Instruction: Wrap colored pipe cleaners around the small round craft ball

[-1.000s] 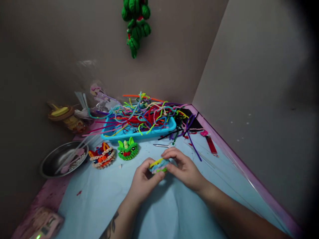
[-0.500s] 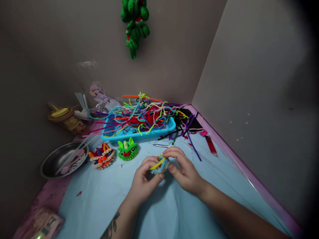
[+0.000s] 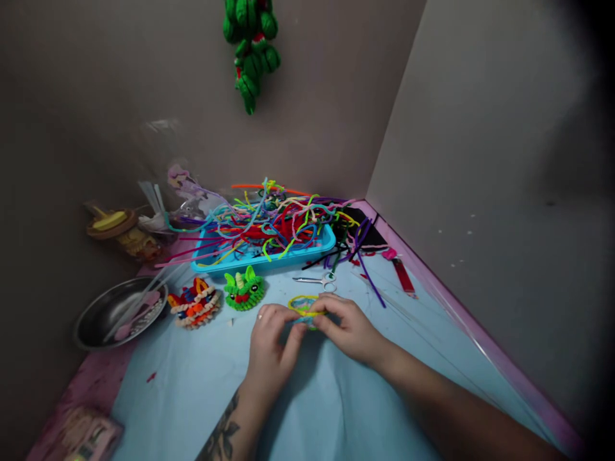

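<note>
Between my two hands is a small piece of bent pipe cleaners (image 3: pixel 305 306), light blue with a yellow loop at its top. My left hand (image 3: pixel 273 339) pinches its left side between thumb and fingers. From the right, my right hand (image 3: pixel 346 326) grips the other side, fingertips on the yellow strand. The fingers cover part of the piece. Just beyond my hands lie scissors (image 3: pixel 314 280). To the left sit a green pipe-cleaner animal head (image 3: pixel 245 289) and an orange, blue and cream one (image 3: pixel 195 304).
A blue tray (image 3: pixel 259 264) heaped with coloured pipe cleaners (image 3: pixel 288 221) stands at the back. A metal bowl (image 3: pixel 91 326) is at left, a pink device (image 3: pixel 91 435) at the front left. A red-handled tool (image 3: pixel 403 276) lies at right. Green figures (image 3: pixel 250 54) hang on the wall.
My hands have turned the piece, so its yellow loop now faces up as an open ring. The fingers have shifted closer together, and the view has moved slightly.
</note>
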`<state>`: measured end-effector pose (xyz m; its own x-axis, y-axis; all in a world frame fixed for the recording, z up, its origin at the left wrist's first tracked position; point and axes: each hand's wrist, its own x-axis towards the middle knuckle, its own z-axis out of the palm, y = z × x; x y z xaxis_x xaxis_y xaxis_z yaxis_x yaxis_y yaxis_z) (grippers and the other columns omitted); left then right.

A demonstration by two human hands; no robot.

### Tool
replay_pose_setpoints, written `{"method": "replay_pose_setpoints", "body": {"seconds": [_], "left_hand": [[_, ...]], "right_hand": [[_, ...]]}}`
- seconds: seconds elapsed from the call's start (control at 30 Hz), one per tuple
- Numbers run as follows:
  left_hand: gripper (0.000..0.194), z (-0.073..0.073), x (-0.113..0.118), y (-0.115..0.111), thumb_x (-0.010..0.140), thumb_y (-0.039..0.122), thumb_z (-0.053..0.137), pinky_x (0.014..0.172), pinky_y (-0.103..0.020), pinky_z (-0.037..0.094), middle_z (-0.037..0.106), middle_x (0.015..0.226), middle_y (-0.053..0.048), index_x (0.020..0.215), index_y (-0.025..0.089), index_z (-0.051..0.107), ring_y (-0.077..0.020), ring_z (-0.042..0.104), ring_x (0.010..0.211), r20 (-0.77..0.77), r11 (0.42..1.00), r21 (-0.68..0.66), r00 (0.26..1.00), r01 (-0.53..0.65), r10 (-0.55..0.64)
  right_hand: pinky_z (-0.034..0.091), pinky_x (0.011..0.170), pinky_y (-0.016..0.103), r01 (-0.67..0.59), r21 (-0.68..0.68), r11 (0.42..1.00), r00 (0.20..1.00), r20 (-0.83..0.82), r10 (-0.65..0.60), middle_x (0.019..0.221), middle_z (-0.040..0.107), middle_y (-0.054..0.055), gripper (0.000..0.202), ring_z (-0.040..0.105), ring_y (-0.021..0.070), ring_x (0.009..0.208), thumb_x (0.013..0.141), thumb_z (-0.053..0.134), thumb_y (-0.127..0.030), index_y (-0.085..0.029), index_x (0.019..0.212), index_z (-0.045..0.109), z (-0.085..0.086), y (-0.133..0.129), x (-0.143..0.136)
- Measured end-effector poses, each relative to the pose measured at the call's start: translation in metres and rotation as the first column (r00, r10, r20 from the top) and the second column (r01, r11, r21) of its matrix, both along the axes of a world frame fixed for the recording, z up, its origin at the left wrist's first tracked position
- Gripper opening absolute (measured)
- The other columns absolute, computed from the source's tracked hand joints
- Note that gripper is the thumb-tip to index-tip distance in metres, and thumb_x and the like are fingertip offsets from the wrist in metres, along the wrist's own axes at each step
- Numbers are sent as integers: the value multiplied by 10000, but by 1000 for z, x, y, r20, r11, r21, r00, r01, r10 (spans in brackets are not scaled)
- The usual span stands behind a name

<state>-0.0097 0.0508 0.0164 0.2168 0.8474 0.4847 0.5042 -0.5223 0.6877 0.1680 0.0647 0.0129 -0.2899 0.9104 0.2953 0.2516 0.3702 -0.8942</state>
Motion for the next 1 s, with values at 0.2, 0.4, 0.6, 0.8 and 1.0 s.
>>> {"method": "replay_pose_setpoints", "body": {"seconds": [0.2, 0.4, 0.6, 0.8, 1.0], "left_hand": [[101, 4, 3, 1, 829, 188, 558, 651, -275, 426, 615, 715, -28, 750, 186, 622, -160, 566, 699, 83, 994, -113, 997, 4, 5], [105, 9, 4, 0, 829, 199, 565, 608, -253, 426, 594, 687, -16, 751, 185, 635, -139, 553, 651, 135, 992, -113, 990, 59, -43], [117, 10, 6, 0, 826, 197, 563, 580, -239, 427, 577, 658, -9, 724, 177, 617, -129, 548, 620, 114, 990, -133, 993, 41, -26], [93, 12, 8, -3, 807, 173, 582, 572, -229, 437, 583, 661, -9, 719, 183, 611, -127, 553, 614, 105, 997, -67, 994, 45, -37], [81, 11, 6, -4, 802, 164, 594, 618, -246, 468, 606, 717, -22, 747, 200, 643, -144, 584, 674, 120, 998, -30, 992, 51, -47]], "right_hand": [[451, 680, 274, 34, -173, 984, 997, -66, -46, 824, 654, 28, 182, 599, 157, 743, 862, 501, -218, -200, 1015, 600, -1, -6, -2], [403, 581, 234, 53, -294, 954, 983, -153, -102, 665, 559, -26, 71, 534, 128, 622, 808, 519, -191, -207, 868, 553, 4, -6, -6], [424, 682, 264, -15, -145, 989, 993, -120, -3, 754, 574, 4, 77, 542, 149, 735, 765, 546, -131, -198, 774, 580, 5, -5, -7], [419, 668, 246, -69, -304, 950, 978, -209, 4, 738, 568, -20, 107, 541, 129, 711, 745, 601, -140, -200, 811, 542, 2, -6, -10], [411, 603, 223, -270, -497, 824, 819, -568, -74, 733, 556, -39, 329, 533, 100, 646, 702, 734, -340, -211, 877, 487, -2, -5, -12]]}}
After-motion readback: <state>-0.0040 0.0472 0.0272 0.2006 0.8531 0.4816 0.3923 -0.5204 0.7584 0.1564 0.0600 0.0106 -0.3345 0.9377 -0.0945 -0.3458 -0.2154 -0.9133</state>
